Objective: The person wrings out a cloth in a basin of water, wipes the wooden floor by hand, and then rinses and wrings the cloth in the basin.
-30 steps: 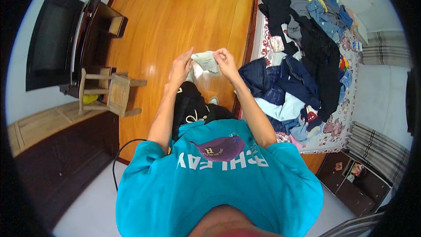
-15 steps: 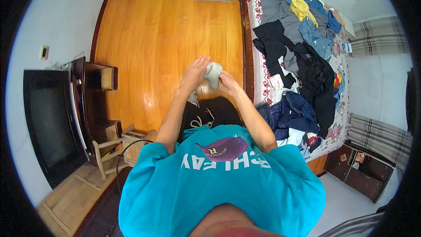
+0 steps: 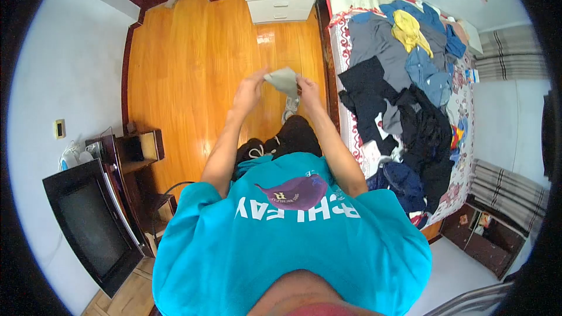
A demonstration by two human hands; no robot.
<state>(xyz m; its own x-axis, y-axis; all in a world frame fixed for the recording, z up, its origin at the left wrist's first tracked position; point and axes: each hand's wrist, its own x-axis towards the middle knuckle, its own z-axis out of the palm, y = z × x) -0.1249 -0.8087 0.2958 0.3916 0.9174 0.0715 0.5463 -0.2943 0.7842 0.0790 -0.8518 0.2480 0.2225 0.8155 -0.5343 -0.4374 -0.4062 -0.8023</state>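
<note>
A small pale grey-green cloth [image 3: 283, 81] is stretched in the air between my two hands, above the wooden floor. My left hand [image 3: 250, 91] is at the cloth's left corner, its fingers closed on it. At the right edge my right hand [image 3: 308, 90] pinches the cloth. Below the cloth a foot in a light-coloured shoe [image 3: 290, 107] shows in part, beside my dark trousers [image 3: 293, 134].
On the right stands a bed [image 3: 351, 123] with heaped clothes, among them a yellow garment [image 3: 410, 32] and black ones [image 3: 430, 134]. A white cabinet [image 3: 281, 9] is ahead. A television [image 3: 93, 222] and dark shelving [image 3: 140, 149] are on the left.
The cloth has been lifted and spread wider between my hands, which are farther apart. My view has shifted, showing more of the white cabinet's top. A light shoe now shows under the cloth.
</note>
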